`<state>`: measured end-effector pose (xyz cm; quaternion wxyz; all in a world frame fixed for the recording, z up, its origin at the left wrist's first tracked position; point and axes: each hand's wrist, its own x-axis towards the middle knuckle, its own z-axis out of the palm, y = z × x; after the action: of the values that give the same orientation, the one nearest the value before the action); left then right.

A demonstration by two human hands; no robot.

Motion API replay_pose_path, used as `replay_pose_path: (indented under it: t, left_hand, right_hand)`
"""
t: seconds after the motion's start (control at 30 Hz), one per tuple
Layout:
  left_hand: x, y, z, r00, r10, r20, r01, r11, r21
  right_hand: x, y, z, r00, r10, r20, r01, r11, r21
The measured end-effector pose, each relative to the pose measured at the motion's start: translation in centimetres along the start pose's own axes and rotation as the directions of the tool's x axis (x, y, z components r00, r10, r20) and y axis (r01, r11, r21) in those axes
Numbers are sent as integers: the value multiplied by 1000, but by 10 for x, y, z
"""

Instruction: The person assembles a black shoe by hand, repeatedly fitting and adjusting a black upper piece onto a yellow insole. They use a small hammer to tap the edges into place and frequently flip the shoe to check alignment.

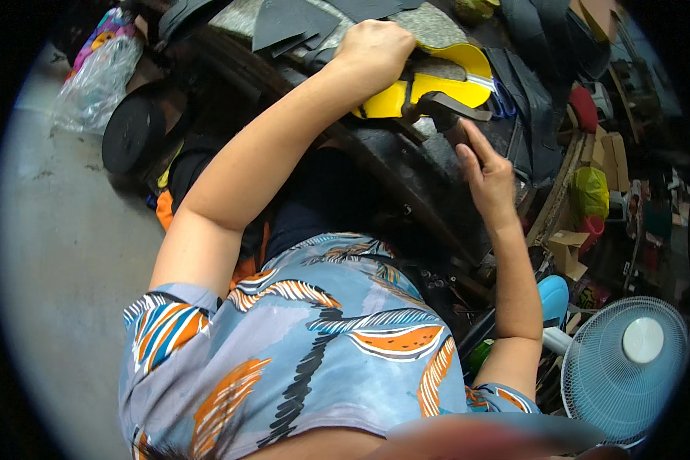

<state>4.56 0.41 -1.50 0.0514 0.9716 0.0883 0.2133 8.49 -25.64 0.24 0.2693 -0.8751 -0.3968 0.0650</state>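
Observation:
My right hand point(489, 180) is wrapped round the handle of a hammer point(439, 103) with a dark, curved head. The hammer's head hangs over the near edge of a bright yellow, U-shaped piece point(456, 88), which has a dark line across it and a whitish band and blue part at its right end. At the piece's upper left, my left hand point(376, 52) is closed in a fist, its knuckles up. Its fingertips are turned away, so what they grip is hidden. Under the yellow piece lies a speckled grey stone slab point(437, 23).
Dark grey cut sheets point(287, 24) lie on the slab left of my left hand. Black strips point(525, 107) hang at the right. A white and blue fan point(625, 368) stands at lower right, near cardboard boxes point(567, 253). At left are a black round object point(134, 126) and a clear plastic bag point(103, 84).

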Motion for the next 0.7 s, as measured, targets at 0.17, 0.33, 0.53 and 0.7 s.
replay_pose_path:
  t: [0.17, 0.33, 0.53, 0.7]
  left_hand:
    - [-4, 3, -3, 998, 26, -51, -26, 1000, 5]
    - [-4, 9, -5, 995, -35, 97, 30, 998, 50]
    - [-7, 10, -5, 999, -30, 24, 29, 999, 28]
    - [-8, 8, 0, 998, -46, 48, 46, 999, 5]
  right_hand:
    - [-20, 36, -22, 972, -200, -122, 177, 968, -177]
    - [-17, 60, -35, 994, -84, 76, 93, 988, -120]
    - [63, 84, -22, 969, -139, -205, 96, 973, -209]
    - [93, 83, -6, 990, -46, -132, -42, 799, -600]
